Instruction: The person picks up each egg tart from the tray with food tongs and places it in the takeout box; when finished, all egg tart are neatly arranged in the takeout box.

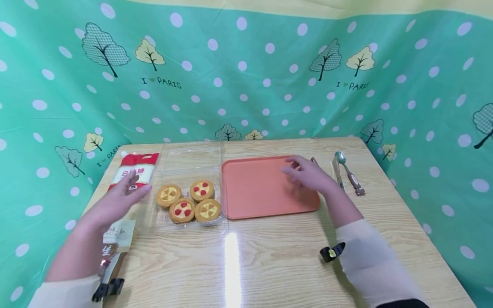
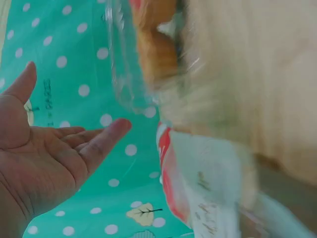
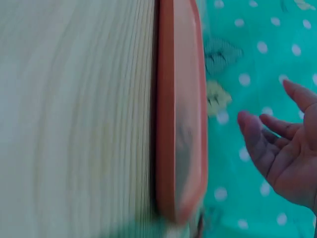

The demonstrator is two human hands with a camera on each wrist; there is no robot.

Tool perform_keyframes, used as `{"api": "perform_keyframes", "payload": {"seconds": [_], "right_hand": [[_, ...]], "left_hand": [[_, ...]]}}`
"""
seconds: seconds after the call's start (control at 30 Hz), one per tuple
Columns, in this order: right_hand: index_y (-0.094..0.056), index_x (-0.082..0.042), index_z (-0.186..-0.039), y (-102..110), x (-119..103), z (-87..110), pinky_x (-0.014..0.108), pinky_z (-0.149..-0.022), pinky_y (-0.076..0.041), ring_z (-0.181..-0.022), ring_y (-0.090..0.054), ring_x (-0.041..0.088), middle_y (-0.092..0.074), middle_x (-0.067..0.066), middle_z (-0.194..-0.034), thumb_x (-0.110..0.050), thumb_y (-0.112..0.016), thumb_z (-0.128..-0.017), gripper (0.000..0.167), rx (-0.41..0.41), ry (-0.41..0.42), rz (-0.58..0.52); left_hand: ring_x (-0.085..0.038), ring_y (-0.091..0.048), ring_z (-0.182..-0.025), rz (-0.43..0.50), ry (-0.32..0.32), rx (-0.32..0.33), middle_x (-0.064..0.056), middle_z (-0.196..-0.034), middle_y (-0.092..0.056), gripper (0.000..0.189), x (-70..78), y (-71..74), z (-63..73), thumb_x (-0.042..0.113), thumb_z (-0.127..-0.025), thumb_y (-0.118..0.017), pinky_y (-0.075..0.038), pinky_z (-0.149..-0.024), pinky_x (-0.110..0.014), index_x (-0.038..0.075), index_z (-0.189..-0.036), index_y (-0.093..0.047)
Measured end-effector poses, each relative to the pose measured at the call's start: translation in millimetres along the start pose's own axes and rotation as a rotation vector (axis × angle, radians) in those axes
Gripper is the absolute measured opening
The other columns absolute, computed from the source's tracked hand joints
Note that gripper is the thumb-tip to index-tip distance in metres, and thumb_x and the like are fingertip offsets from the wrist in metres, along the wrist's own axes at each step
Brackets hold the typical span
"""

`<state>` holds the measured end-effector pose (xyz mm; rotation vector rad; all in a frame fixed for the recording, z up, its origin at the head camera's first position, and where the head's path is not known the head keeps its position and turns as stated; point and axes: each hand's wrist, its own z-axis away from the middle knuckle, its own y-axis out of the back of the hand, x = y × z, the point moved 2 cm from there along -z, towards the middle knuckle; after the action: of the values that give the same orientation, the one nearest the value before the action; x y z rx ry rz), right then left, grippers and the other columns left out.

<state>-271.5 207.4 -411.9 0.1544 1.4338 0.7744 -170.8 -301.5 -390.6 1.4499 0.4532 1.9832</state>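
Observation:
My left hand (image 1: 115,199) hovers at the left, between a red and white bag of sugar (image 1: 135,169) and a clear plastic box (image 1: 152,214). Its fingers are spread and hold nothing, as the left wrist view also shows. Inside the box, its lid (image 1: 192,156) folded back, lie several round tarts (image 1: 182,210), some with red toppings and some with yellow wedges. My right hand (image 1: 308,173) hangs over the right side of a salmon-pink tray (image 1: 254,188), loosely bent and holding nothing. In the right wrist view the hand (image 3: 285,144) stands apart from the tray's edge (image 3: 166,114).
Right of the tray lie a spoon (image 1: 351,175) with a brown handle and a metal utensil (image 1: 337,173). A brown handle tip (image 1: 314,161) pokes out behind my right hand. Packets (image 1: 121,235) lie under my left forearm. Polka-dot cloth (image 1: 242,77) surrounds the table (image 1: 277,265).

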Motion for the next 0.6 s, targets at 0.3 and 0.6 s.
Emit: {"api": "perform_keyframes", "payload": {"seconds": [0.3,0.6], "right_hand": [[-0.039,-0.008,-0.145,-64,-26,-55.9,0.052,-0.081,-0.058,-0.102,-0.062,0.051,-0.051,0.027,-0.135,-0.043,-0.060,-0.097,0.063,-0.228,-0.051,-0.403],[-0.029,-0.005,-0.152,-125,-47,-85.8,0.049,-0.079,-0.059,-0.090,-0.067,0.034,-0.056,0.023,-0.125,-0.023,-0.057,-0.100,0.062,-0.349,-0.081,-0.558]], "left_hand": [[-0.039,-0.051,-0.130,0.180,0.069,-0.077,-0.033,-0.150,-0.034,0.099,-22.1,18.4,-51.8,0.066,-0.095,-0.039,-0.049,-0.104,-0.043,0.002,-0.157,0.004],[-0.020,-0.066,-0.105,0.324,0.094,-0.133,-0.022,-0.137,-0.049,0.065,-33.6,17.9,-77.0,0.035,-0.109,-0.027,-0.056,-0.093,-0.036,-0.003,-0.156,-0.004]]}}
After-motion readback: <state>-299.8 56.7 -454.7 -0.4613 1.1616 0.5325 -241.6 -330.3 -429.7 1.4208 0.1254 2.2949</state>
